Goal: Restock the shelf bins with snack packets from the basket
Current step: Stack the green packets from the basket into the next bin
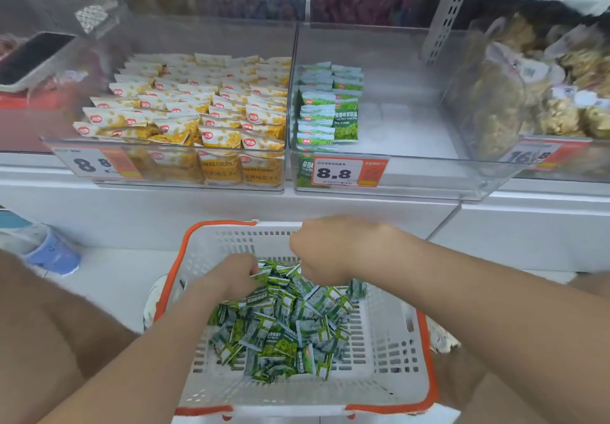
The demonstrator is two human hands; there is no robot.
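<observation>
two clear bins sit on the shelf (pixel 198 202), the yellow-packet bin (pixel 211 34) full and the green-packet bin (pixel 406 126) mostly bare. below, the white basket (pixel 389 351) holds a loose heap of green packets (pixel 280 331), where the left hand (pixel 231 280) and right hand (pixel 326 252) each have fingers (pixel 252 268) curled, clamped on a bunch. overfull handfuls could shed slick packets on the lift, to the floor or the yellow-packet bin.
</observation>
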